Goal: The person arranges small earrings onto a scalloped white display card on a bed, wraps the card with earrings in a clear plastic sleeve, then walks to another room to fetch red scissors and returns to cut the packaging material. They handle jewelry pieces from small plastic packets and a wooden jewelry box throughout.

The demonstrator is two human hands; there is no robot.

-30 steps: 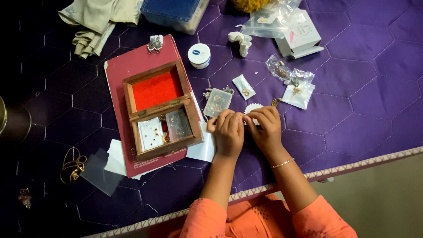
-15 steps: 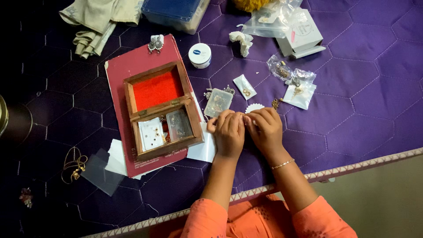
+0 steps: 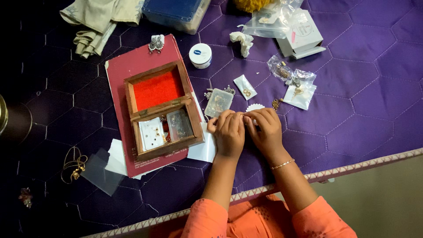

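My left hand (image 3: 229,132) and my right hand (image 3: 265,130) rest side by side on the purple quilted cloth (image 3: 352,88), fingertips pinched together over something small that the fingers hide. A round white scalloped piece (image 3: 254,107) peeks out just above my right fingers. A small clear plastic case (image 3: 218,102) lies right above my left hand. To the left stands an open wooden box (image 3: 162,110) with a red lining in its lid and small cards and packets in its tray, sitting on a dark red folder (image 3: 132,70).
A white round jar (image 3: 200,55), small clear packets of jewellery (image 3: 296,86), a white carton (image 3: 304,37), a blue plastic box (image 3: 176,11), folded beige cloth (image 3: 99,20) and a gold chain (image 3: 74,164) lie around. The cloth's trimmed edge (image 3: 352,169) runs near my body.
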